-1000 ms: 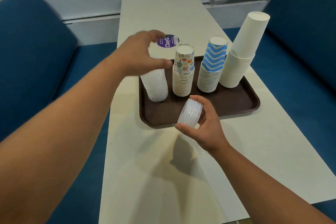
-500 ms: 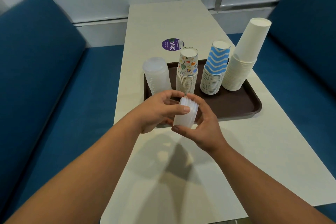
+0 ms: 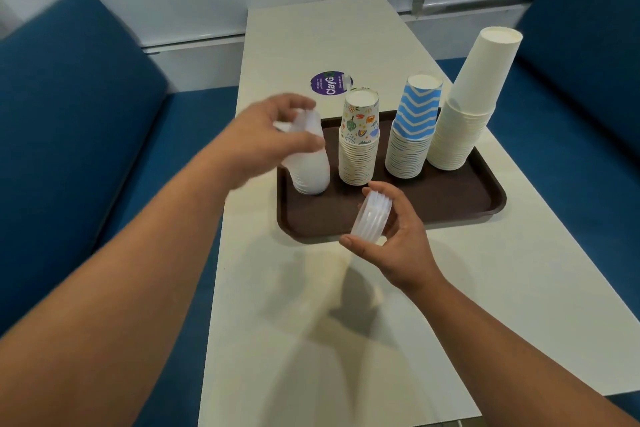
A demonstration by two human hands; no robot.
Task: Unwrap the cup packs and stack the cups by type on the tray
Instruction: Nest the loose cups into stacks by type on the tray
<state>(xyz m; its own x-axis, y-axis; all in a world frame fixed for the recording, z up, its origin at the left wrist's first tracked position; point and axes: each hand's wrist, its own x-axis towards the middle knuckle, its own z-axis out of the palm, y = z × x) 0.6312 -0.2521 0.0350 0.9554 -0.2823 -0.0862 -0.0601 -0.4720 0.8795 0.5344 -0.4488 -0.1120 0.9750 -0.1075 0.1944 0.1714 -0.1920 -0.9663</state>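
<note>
Head view: stacking step, clear plastic cups going one at a time onto the translucent stack (image 3: 311, 168) at the left end of the brown tray (image 3: 450, 204). Left hand (image 3: 273, 144) pinches one cup (image 3: 304, 121), blurred, above that stack; next it needs lining up mouth-down and seating. Right hand (image 3: 391, 236) grasps the short remaining nest (image 3: 372, 217) over the tray's near edge, long axis tilted up and right.

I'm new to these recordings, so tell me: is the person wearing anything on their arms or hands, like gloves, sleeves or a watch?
No. Both forearms are bare up to the picture's edge, with no sleeve in view. The left hand and right hand wear no gloves, and no rings, watch, cables or markings show. The left hand is blurred, so small details there cannot be told.
</note>
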